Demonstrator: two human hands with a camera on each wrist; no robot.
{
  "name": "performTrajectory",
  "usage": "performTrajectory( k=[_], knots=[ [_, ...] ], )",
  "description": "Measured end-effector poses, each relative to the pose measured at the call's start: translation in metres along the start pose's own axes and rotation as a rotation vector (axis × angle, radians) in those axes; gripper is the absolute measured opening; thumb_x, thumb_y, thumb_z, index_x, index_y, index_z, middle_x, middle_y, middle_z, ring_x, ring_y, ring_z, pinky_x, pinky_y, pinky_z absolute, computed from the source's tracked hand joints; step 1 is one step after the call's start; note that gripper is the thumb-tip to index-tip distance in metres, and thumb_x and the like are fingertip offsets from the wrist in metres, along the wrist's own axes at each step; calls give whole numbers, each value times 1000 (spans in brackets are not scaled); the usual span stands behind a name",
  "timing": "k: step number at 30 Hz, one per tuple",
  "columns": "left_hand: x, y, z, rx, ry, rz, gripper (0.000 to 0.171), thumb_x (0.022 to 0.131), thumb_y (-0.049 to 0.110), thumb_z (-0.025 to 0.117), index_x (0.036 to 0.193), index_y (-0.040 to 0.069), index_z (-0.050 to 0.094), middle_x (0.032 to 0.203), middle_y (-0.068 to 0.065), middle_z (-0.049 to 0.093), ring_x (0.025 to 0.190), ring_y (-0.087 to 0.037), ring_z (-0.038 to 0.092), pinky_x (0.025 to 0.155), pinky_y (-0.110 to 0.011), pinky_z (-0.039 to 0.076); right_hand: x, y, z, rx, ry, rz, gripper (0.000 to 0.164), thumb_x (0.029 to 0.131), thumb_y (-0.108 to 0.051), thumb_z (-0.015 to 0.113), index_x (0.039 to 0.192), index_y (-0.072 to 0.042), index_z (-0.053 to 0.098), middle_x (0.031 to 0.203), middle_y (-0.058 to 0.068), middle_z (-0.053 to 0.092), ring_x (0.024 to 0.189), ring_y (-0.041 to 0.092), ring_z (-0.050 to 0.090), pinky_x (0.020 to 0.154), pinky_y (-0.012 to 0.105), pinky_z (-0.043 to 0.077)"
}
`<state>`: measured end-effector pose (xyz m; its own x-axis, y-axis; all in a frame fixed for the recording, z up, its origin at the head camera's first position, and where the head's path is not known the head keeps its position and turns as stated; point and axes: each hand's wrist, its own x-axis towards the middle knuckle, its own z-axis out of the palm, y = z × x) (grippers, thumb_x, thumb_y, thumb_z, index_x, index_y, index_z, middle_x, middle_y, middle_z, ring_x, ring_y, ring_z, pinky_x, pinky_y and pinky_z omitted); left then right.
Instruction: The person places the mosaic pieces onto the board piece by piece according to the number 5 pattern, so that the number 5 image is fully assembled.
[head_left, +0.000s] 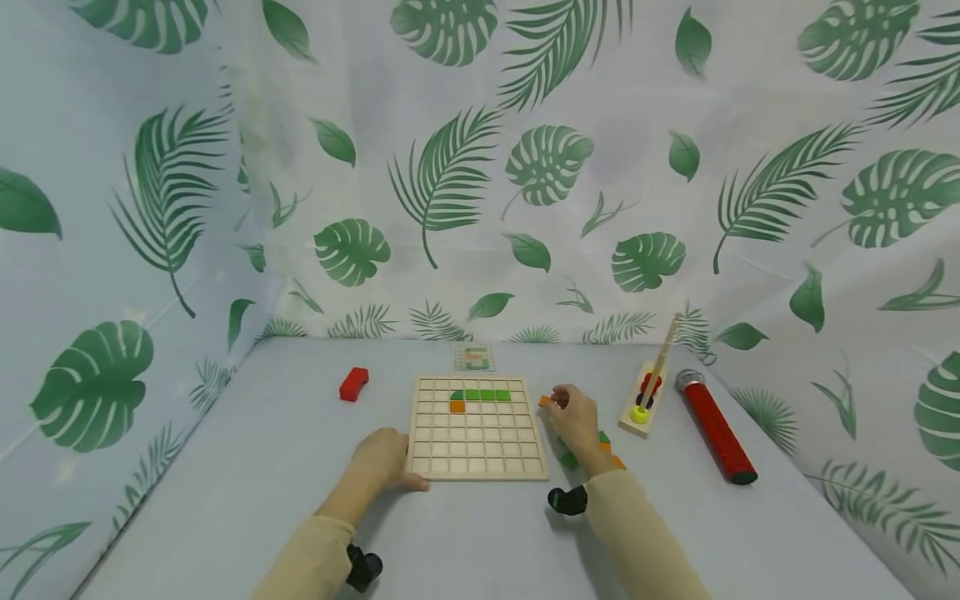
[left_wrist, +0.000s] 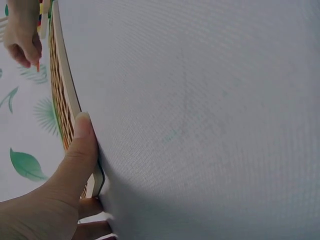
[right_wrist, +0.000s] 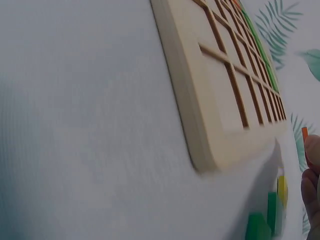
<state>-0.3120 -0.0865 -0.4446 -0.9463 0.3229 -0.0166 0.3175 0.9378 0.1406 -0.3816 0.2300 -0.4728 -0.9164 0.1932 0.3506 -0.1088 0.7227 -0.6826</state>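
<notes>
A wooden grid board (head_left: 480, 477) lies flat in the middle of the table. Its upper rows carry a line of green tiles (head_left: 487, 395) and one orange tile (head_left: 457, 407). My left hand (head_left: 381, 457) grips the board's near left corner, the thumb (left_wrist: 85, 145) along the near edge and the other fingers round the left side. To the right of the board, my right hand (head_left: 576, 419) pinches a small orange tile (head_left: 544, 402) between thumb and fingertips. Loose tiles, green (right_wrist: 258, 227) and yellow (right_wrist: 282, 190) among them, lie on the table beneath and beside that hand.
A small pattern card (head_left: 475, 358) lies behind the board. At the back left is a red arch-shaped block (head_left: 354, 384). On the right stand a wooden peg toy (head_left: 636, 425) with coloured pieces and a red microphone (head_left: 720, 429). Leaf-print cloth (head_left: 480, 208) hangs behind.
</notes>
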Motion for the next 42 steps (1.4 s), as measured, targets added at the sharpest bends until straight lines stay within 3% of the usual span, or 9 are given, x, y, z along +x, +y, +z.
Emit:
performTrajectory(
  k=[24, 34, 42],
  knots=[
    [4, -6, 8, -1, 9, -10, 59, 59, 56, 82, 81, 5, 63, 72, -5, 55, 70, -18, 52, 68, -35, 50, -5, -46, 70, 98, -123, -170, 25, 84, -9, 71, 105, 2, 63, 91, 7, 65, 83, 21, 63, 74, 35, 53],
    [4, -6, 7, 11, 51, -9, 63, 57, 57, 83, 81, 2, 63, 73, -6, 54, 70, -19, 54, 68, -35, 51, -5, -57, 81, 65, -119, -156, 25, 82, -12, 74, 103, -1, 64, 92, 7, 67, 87, 21, 63, 78, 36, 52],
    [3, -4, 5, 32, 42, -8, 64, 57, 58, 82, 82, 1, 63, 74, -7, 56, 71, -20, 55, 68, -35, 51, -7, -61, 93, -17, -81, -227, 25, 81, -14, 75, 101, -4, 66, 92, 4, 68, 87, 22, 58, 79, 38, 48]
  ],
)
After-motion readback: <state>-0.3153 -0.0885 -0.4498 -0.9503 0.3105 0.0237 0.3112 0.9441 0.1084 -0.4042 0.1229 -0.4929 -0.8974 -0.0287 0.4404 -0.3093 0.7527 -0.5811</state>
